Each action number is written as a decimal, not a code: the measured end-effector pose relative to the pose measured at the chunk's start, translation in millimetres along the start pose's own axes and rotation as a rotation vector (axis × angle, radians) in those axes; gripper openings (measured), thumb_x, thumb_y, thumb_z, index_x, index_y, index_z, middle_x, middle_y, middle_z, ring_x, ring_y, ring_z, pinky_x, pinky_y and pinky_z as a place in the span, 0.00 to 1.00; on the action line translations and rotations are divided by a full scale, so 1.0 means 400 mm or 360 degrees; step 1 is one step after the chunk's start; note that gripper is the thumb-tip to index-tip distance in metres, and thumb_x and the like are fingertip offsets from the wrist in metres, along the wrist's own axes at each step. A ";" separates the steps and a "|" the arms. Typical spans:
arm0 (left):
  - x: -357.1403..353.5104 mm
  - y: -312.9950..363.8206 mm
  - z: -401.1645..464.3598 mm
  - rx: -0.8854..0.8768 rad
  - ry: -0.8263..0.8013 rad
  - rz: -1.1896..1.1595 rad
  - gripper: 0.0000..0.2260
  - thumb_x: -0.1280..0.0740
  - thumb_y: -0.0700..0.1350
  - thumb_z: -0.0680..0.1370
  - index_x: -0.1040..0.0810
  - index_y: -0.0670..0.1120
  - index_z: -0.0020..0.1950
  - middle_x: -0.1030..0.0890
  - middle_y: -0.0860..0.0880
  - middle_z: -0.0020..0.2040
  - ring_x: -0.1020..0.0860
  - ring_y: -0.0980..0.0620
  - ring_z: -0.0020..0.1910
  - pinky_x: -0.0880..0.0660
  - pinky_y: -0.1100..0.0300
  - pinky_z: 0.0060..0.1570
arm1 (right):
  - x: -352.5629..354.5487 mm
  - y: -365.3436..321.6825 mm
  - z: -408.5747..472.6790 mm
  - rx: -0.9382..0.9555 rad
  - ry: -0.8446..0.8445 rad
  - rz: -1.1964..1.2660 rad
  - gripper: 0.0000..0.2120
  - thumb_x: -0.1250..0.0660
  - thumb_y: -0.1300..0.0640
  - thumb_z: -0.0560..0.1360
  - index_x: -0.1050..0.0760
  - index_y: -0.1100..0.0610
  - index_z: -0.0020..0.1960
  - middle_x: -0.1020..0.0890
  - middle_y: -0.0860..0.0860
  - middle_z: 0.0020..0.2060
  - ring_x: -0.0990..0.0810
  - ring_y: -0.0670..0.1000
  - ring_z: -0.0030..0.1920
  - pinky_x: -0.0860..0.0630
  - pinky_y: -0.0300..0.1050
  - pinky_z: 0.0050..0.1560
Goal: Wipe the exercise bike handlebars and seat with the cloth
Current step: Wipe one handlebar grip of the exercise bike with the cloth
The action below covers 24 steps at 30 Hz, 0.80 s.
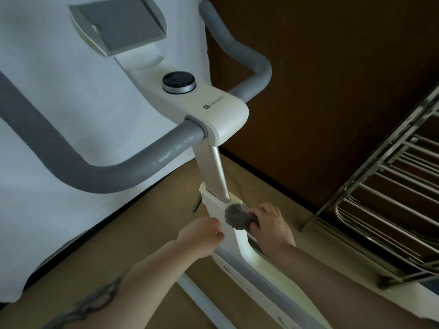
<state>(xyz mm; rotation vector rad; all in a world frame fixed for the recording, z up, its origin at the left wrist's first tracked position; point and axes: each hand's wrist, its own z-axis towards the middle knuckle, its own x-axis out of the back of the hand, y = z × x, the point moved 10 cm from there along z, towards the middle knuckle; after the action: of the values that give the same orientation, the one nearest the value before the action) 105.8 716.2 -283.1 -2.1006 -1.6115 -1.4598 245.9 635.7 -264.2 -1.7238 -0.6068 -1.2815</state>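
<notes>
The exercise bike's grey foam handlebars [78,167] curve out to the left and to the right of a white head piece [223,115] with a round black dial [178,82]. Below it a silver stem drops into the white frame post [215,205]. My right hand [268,224] grips a ridged grey adjustment knob [237,217] on the post's right side. My left hand [202,236] is curled against the post's left side and holds it. No cloth shows in either hand, and the seat is out of view.
A grey tablet holder [123,27] sits at the top of the bike. A white sheet [59,103] hangs behind the left handlebar. A metal wire rack [392,198] stands close on the right, before a dark brown wall. Tan floor lies below.
</notes>
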 end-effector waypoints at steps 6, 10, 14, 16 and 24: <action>0.084 0.030 -0.106 -0.0102 0.0128 -0.0036 0.10 0.41 0.49 0.78 0.22 0.53 0.54 0.20 0.56 0.49 0.22 0.58 0.46 0.22 0.55 0.51 | 0.106 -0.073 -0.048 0.0027 -0.0047 0.0153 0.05 0.45 0.50 0.82 0.32 0.47 0.55 0.22 0.45 0.42 0.23 0.44 0.36 0.30 0.38 0.31; 0.141 0.047 -0.193 -0.0239 0.0227 0.0004 0.11 0.42 0.51 0.81 0.23 0.53 0.58 0.20 0.56 0.54 0.22 0.59 0.49 0.23 0.59 0.52 | 0.215 -0.146 -0.077 0.0105 0.0117 0.0397 0.04 0.43 0.49 0.82 0.31 0.46 0.55 0.21 0.44 0.45 0.22 0.43 0.42 0.26 0.37 0.39; 0.235 0.063 -0.288 -0.0377 0.0461 -0.0035 0.11 0.43 0.55 0.81 0.25 0.57 0.59 0.20 0.59 0.54 0.22 0.62 0.49 0.26 0.67 0.50 | 0.296 -0.218 -0.101 0.0211 0.0249 0.0811 0.01 0.37 0.50 0.79 0.28 0.44 0.50 0.20 0.39 0.42 0.21 0.41 0.43 0.22 0.36 0.42; 0.301 0.075 -0.346 -0.0456 0.0625 -0.0098 0.10 0.41 0.56 0.80 0.25 0.58 0.59 0.20 0.61 0.52 0.22 0.63 0.49 0.26 0.68 0.49 | 0.340 -0.253 -0.112 0.0275 0.0359 0.0951 0.04 0.33 0.51 0.77 0.26 0.43 0.50 0.19 0.39 0.42 0.21 0.39 0.44 0.21 0.38 0.43; 0.516 0.066 -0.530 -0.0615 0.1442 -0.0115 0.07 0.35 0.48 0.78 0.22 0.56 0.55 0.21 0.64 0.50 0.23 0.63 0.46 0.29 0.74 0.44 | 0.521 -0.407 -0.074 0.0366 0.0982 0.1207 0.07 0.29 0.58 0.73 0.24 0.52 0.49 0.22 0.45 0.45 0.22 0.42 0.46 0.27 0.28 0.44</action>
<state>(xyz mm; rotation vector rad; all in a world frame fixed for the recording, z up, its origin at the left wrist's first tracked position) -8.1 719.4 -8.9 -1.1383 -1.0916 -2.3913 174.6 666.9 -9.7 -1.0960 0.2456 -1.0403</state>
